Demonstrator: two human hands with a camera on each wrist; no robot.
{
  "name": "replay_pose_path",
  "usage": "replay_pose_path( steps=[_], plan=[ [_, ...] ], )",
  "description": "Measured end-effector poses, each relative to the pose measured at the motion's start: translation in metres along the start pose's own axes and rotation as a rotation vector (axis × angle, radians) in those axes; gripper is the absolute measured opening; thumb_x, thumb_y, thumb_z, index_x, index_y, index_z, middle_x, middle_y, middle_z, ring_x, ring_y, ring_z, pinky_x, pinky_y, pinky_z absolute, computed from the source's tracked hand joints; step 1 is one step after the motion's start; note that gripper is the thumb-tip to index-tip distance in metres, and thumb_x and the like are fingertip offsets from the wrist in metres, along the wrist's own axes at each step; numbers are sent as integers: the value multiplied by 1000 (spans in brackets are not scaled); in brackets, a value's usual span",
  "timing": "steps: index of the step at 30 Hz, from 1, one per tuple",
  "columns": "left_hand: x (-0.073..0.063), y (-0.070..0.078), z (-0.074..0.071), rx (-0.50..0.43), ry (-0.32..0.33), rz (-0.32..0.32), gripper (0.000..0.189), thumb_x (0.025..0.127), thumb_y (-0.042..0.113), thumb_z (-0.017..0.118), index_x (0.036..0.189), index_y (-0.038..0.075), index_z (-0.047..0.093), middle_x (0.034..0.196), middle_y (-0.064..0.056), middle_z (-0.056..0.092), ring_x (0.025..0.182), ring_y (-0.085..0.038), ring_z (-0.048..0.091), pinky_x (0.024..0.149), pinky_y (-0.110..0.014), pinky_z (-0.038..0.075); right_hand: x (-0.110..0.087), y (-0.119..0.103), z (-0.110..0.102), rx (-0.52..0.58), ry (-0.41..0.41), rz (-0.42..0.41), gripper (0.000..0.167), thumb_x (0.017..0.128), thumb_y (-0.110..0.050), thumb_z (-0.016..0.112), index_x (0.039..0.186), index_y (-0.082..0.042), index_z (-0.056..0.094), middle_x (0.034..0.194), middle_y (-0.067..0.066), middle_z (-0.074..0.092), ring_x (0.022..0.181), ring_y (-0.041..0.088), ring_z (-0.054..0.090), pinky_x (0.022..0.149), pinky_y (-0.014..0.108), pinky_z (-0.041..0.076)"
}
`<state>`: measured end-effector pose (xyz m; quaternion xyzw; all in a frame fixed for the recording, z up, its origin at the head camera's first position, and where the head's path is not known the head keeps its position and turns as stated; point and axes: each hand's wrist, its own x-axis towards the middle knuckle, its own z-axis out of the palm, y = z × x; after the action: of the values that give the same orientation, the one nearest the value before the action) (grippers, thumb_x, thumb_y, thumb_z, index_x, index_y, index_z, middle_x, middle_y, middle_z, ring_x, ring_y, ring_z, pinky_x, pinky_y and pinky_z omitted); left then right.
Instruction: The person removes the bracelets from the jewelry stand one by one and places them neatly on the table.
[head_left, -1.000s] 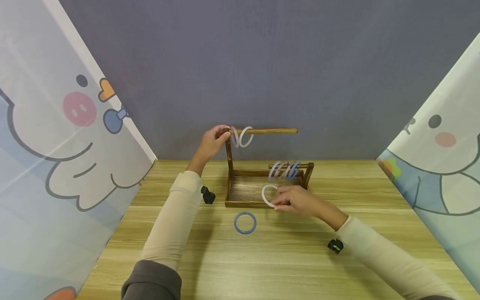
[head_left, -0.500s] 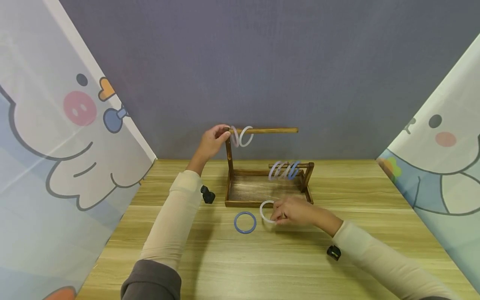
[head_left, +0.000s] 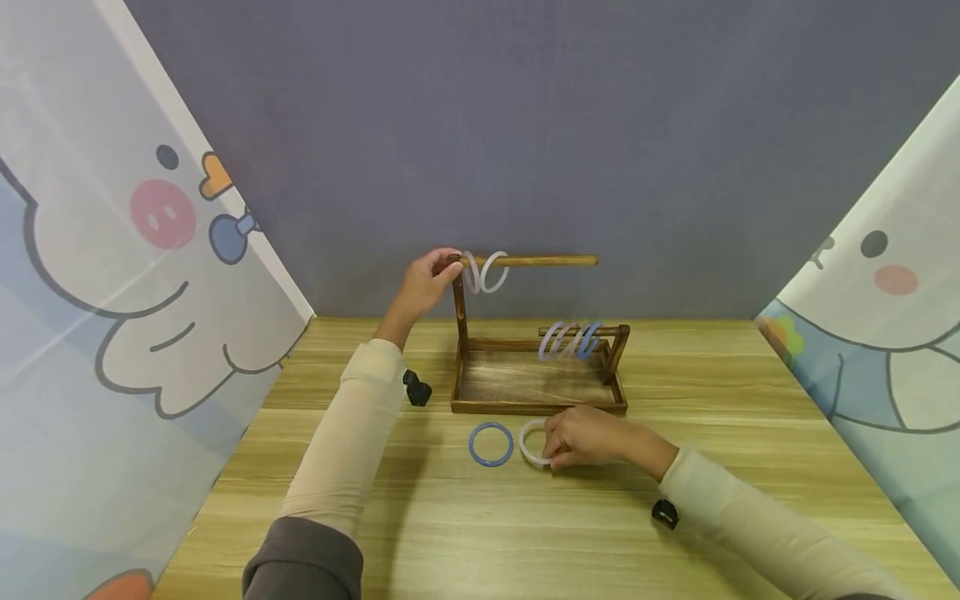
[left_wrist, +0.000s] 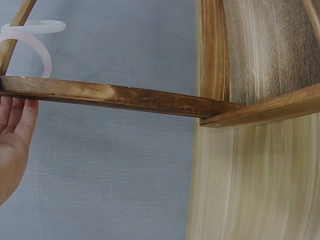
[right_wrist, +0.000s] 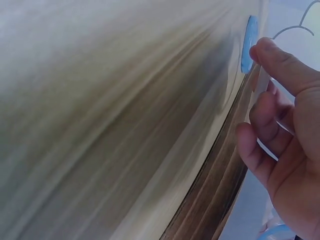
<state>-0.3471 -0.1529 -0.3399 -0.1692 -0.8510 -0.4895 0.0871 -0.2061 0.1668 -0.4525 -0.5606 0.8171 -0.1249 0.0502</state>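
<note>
1. Pinching the top of the tall post point(head_left: 460, 302): left hand point(head_left: 423, 286), grip narrow, probably steadying the wooden stand point(head_left: 540, 409).
2. Pink ring point(left_wrist: 47, 57) and hanging white ring point(left_wrist: 47, 27), kept up by the long bar point(head_left: 555, 261) through them.
3. Blue ring point(head_left: 491, 464), flat on the worktop point(head_left: 450, 525).
4. Loose white ring point(head_left: 522, 442), just beside it; right hand point(head_left: 588, 435) pinches its right edge; worktop contact unclear.
5. Row of rings point(head_left: 587, 343), threaded on the short bar point(head_left: 607, 332).

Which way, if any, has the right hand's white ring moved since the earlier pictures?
Yes: in the head view, the white ring moved down, past the wooden rack's front edge.
</note>
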Motion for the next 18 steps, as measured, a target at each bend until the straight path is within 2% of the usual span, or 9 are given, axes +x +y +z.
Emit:
replay_pose_path(
  steps=[5,18],
  plan=[
    [1,1,1,-2,2,-1,37,105,31,58,136,10,61,123,-14,68,108,-27,62,88,-37,48,-1,1,2,14,-1,13,10,87,-31,80,93,-23,83,86,-15,66,75,-10,54,67,9,46],
    [1,1,2,-5,7,-6,35,105,30,59,134,10,62,122,-14,68,108,-28,62,89,-40,48,-4,7,14,7,-16,9,11,90,-33,78,96,-24,82,89,-15,68,78,-9,57,69,9,47]
  ],
)
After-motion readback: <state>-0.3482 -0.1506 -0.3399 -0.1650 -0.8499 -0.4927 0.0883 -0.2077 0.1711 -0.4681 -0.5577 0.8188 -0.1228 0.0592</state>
